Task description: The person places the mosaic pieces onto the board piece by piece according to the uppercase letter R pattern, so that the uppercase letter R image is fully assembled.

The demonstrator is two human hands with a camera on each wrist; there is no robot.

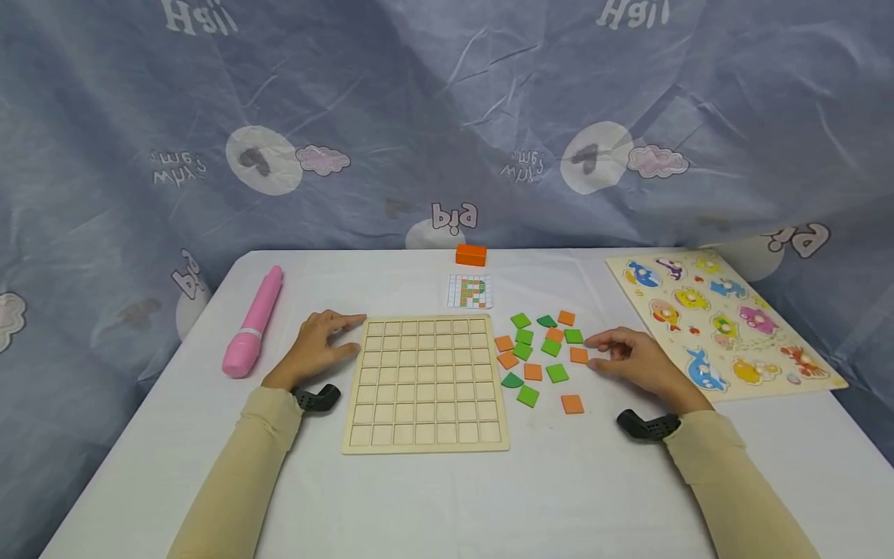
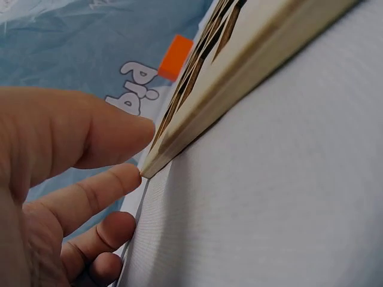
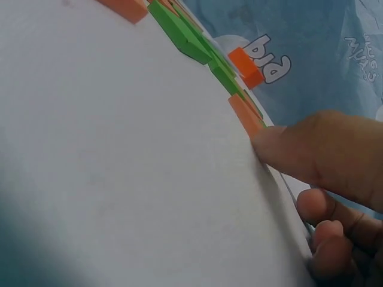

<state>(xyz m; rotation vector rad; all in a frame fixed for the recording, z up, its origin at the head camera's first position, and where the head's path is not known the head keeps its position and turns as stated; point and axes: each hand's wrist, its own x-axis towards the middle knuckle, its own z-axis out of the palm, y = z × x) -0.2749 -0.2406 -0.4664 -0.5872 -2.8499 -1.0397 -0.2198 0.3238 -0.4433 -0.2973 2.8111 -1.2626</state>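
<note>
A wooden grid board [image 1: 426, 450] lies flat on the table. At its far left corner is my left hand [image 1: 314, 347], thumb and index finger apart; the left wrist view shows an index fingertip [image 2: 133, 174] right at the corner. Right of the board, several loose orange and green tiles are scattered. My right hand [image 1: 639, 361] rests at their right side, thumb and index finger spread. Its thumb [image 3: 278, 146] overlaps the end of an orange square tile [image 1: 578, 355] in the right wrist view. A green square tile [image 1: 573, 336] lies near the index fingertip.
Behind the board sits a small pattern card [image 1: 470, 292], with an orange block [image 1: 471, 255] beyond it. A pink stick-shaped object [image 1: 253, 322] lies at the left. On the right is a sea-animal puzzle board [image 1: 726, 326], partly behind the right hand. A printed curtain hangs behind the table.
</note>
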